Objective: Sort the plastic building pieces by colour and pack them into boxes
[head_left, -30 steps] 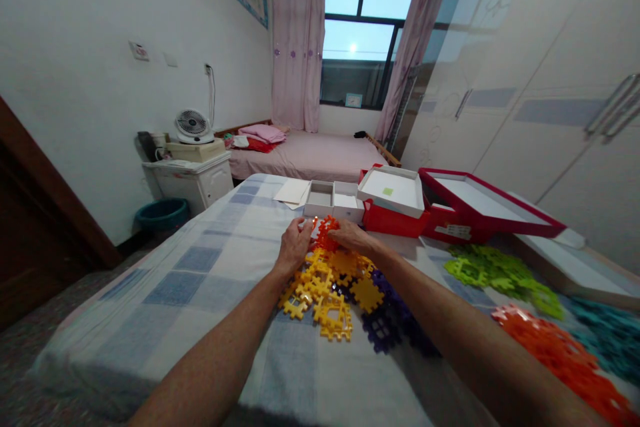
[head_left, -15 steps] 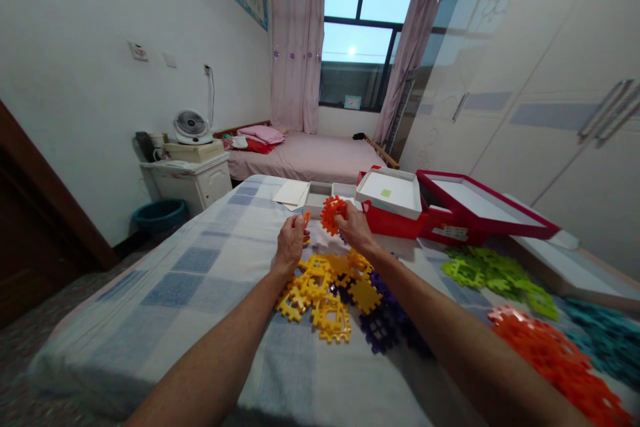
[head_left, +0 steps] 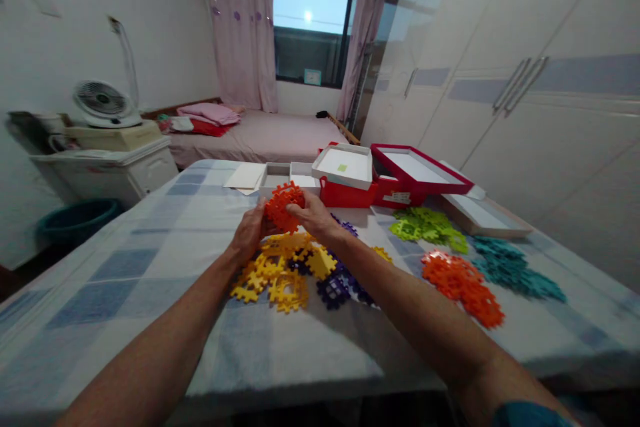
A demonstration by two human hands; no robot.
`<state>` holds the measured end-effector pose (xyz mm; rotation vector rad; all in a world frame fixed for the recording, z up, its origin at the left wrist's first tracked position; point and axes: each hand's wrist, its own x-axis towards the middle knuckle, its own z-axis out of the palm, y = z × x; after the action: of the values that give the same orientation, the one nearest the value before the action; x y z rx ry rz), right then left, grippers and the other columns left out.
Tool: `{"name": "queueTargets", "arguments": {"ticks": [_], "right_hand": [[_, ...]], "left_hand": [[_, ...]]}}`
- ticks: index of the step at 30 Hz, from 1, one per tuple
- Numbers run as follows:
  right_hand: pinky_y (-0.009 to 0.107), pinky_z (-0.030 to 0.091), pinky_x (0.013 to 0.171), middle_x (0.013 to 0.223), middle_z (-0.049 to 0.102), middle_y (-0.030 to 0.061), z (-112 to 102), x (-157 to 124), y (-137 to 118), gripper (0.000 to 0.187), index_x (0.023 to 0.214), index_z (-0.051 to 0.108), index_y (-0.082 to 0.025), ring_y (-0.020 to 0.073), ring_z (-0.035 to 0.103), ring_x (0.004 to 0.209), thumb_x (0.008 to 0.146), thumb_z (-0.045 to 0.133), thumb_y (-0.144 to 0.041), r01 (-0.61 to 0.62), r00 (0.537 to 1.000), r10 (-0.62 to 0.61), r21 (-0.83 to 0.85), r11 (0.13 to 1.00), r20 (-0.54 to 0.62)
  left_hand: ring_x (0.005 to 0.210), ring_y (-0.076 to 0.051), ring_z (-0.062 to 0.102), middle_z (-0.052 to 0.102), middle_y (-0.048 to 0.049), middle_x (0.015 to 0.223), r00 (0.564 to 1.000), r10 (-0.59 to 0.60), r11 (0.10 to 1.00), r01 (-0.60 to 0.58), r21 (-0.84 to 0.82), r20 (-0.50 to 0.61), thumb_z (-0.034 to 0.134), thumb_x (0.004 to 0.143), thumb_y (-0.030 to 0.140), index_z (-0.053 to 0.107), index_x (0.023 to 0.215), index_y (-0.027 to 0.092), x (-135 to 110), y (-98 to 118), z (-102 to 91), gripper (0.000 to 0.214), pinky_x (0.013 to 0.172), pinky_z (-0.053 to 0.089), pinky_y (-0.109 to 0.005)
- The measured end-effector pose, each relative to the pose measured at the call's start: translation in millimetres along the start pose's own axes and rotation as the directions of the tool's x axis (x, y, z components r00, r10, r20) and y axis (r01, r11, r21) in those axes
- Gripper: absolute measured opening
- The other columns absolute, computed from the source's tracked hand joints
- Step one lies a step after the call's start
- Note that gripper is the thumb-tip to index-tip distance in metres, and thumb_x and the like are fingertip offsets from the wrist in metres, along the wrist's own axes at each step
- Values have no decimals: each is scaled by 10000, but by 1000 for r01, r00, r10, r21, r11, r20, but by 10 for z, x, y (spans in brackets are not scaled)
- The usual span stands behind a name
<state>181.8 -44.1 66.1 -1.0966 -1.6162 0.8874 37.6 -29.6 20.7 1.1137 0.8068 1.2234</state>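
Above the bed, several orange interlocking plastic pieces (head_left: 285,205) are held together between both hands. My right hand (head_left: 311,213) is closed on them from the right, thumb across the front. On their left side, my left hand (head_left: 251,225) is also closed on orange pieces, its fingertips partly hidden behind them. Just below the hands lies a heap of yellow interlocking pieces (head_left: 287,290). Purple pieces (head_left: 334,292) lie against that heap, partly hidden under my right forearm.
Orange (head_left: 463,283), teal (head_left: 515,270) and lime green pieces (head_left: 425,225) lie in separate piles at right. Behind them stand a red box (head_left: 345,195) with a white tray (head_left: 345,163), and a red-rimmed lid (head_left: 425,170). Small grey boxes (head_left: 277,175) sit beyond the hands.
The two hands have come together, so the orange pieces that were apart now meet. The camera view has turned to the right, showing more of the piles there.
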Motion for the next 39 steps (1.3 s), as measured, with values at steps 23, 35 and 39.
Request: {"name": "queueTargets", "arguments": {"ticks": [23,35,39], "right_hand": [[350,447,853,1056,646,97,-1848,-1950,-25,466,1275,467,-148,226,597,956,825,434,-266,-337,940,162,-740,583,-300],[415,434,910,1053,581,147,-1903,-1926,188,330,1148,584,-119,272,517,1011,862,469,-237,-206,962,-126,-945,255,-244],[422,396,963,1133,568,123,-1791,-1921,77,318,1164,590,-164,256,486,1078,881,481,-259,-79,974,-182,-960,270,-131]], "left_hand": [[631,-193,656,695,-53,725,975,164,904,-88,417,-150,486,748,679,676,827,155,-49,138,-93,563,657,545,-350],[605,-185,639,690,-73,719,973,186,895,-111,432,-136,445,720,749,665,835,134,-7,75,-137,663,627,544,-350],[627,-190,642,692,-73,732,973,189,893,-115,435,-131,440,723,752,665,845,139,-10,68,-144,664,644,548,-360]]}}
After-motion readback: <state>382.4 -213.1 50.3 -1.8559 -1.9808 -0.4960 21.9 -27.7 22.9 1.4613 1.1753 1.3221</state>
